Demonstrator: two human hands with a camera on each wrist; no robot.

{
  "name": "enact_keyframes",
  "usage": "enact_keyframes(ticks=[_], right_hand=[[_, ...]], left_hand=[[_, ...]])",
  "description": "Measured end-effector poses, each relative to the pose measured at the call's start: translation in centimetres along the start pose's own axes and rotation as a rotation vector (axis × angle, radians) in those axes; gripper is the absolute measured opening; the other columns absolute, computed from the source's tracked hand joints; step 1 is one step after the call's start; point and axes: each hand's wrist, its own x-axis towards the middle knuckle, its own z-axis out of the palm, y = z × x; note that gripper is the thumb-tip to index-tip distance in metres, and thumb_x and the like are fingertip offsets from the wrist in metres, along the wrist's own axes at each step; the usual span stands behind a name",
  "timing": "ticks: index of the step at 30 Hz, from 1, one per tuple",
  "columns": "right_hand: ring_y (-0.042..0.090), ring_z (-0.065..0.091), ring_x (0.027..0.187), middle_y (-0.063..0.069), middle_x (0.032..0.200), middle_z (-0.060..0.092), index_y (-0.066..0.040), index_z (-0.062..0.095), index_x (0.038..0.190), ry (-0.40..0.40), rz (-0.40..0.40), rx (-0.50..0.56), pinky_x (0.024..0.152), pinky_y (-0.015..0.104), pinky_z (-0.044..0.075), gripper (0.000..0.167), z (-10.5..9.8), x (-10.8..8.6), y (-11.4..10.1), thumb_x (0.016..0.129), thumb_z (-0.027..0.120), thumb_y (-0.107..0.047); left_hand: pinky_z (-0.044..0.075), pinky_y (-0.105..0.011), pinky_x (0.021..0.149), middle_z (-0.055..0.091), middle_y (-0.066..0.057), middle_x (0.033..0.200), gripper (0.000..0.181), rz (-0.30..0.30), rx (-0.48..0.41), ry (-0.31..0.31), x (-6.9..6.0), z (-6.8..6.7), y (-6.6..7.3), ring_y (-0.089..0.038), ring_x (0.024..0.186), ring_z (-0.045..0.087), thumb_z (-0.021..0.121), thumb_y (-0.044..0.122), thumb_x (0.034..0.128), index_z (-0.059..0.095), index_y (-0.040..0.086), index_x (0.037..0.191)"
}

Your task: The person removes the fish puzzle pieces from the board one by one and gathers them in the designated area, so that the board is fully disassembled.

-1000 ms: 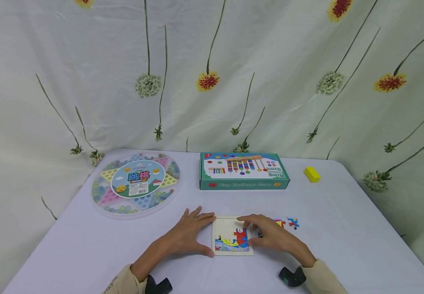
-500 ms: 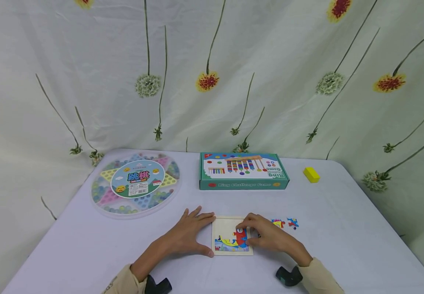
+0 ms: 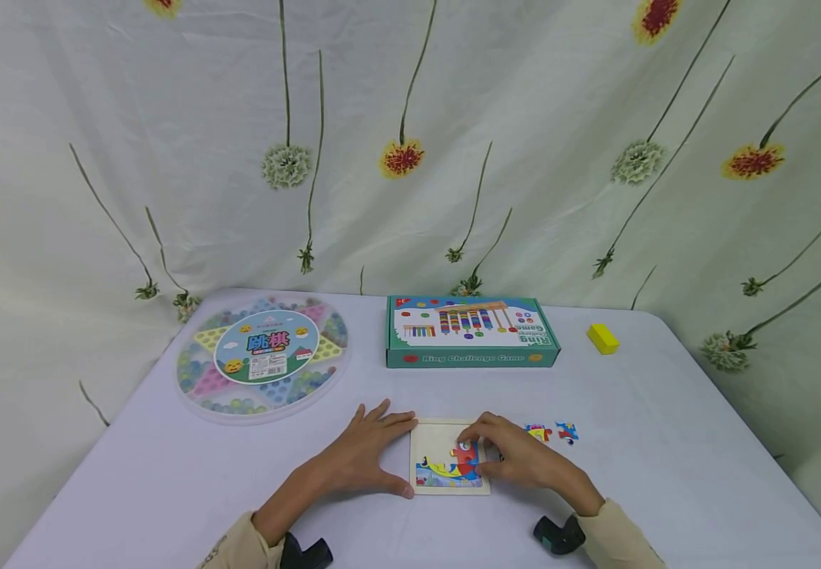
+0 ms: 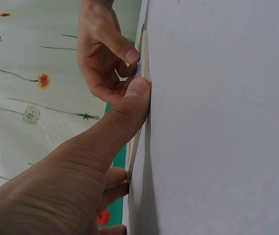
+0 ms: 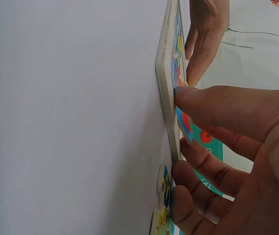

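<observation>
A small wooden jigsaw tray [image 3: 446,431] lies on the table, its lower part filled with colourful picture pieces. My left hand [image 3: 363,450] is spread along its left side, thumb touching the near corner and fingertips the far corner. My right hand [image 3: 524,450] pinches a red puzzle piece [image 3: 464,453] with an eye printed on it, between thumb and index finger, over the tray's right side. In the right wrist view this red and blue puzzle piece [image 5: 185,122] sits tilted at the tray's edge. The right fingers partly hide it.
Loose puzzle pieces [image 3: 567,431] lie right of the tray, some partly behind the right hand. Behind stand a green ring game box [image 3: 474,359] and a yellow block [image 3: 603,338]. A round Chinese checkers set [image 3: 262,356] lies at the back left.
My right hand has shifted slightly left and its index finger has drawn down from the tray's far edge to the red piece. The left hand stays put.
</observation>
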Motion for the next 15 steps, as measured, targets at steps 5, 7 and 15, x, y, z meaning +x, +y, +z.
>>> enact_keyframes(ticks=[5, 7, 15], right_hand=[[0.015, 0.051, 0.095, -0.008, 0.107, 0.055, -0.019, 0.062, 0.115, 0.002, 0.008, 0.014, 0.080, 0.025, 0.050, 0.036, -0.02, 0.01, -0.07, 0.083, 0.074, -0.012], [0.015, 0.051, 0.095, -0.009, 0.107, 0.055, -0.020, 0.061, 0.115, 0.001, 0.013, 0.027, 0.080, 0.025, 0.050, 0.036, -0.03, 0.03, -0.12, 0.083, 0.074, -0.012], [0.014, 0.051, 0.096, -0.009, 0.108, 0.057, -0.021, 0.060, 0.115, -0.008, 0.044, 0.055, 0.083, 0.027, 0.051, 0.037, -0.08, 0.04, -0.23, 0.082, 0.075, -0.012]], left_hand=[[0.004, -0.064, 0.114, 0.040, 0.000, 0.150, 0.095, -0.002, 0.002, 0.001, 0.01, 0.01, 0.04, -0.036, 0.146, 0.015, 0.075, 0.064, 0.0675, 0.046, 0.014, 0.143], [0.004, -0.064, 0.114, 0.041, 0.000, 0.150, 0.095, -0.003, 0.002, 0.004, 0.01, 0.02, 0.05, -0.037, 0.145, 0.015, 0.075, 0.064, 0.0671, 0.047, 0.014, 0.143], [0.004, -0.064, 0.114, 0.040, 0.000, 0.150, 0.095, -0.007, 0.003, 0.009, 0.06, 0.13, 0.04, -0.037, 0.145, 0.016, 0.076, 0.063, 0.0664, 0.047, 0.014, 0.142]])
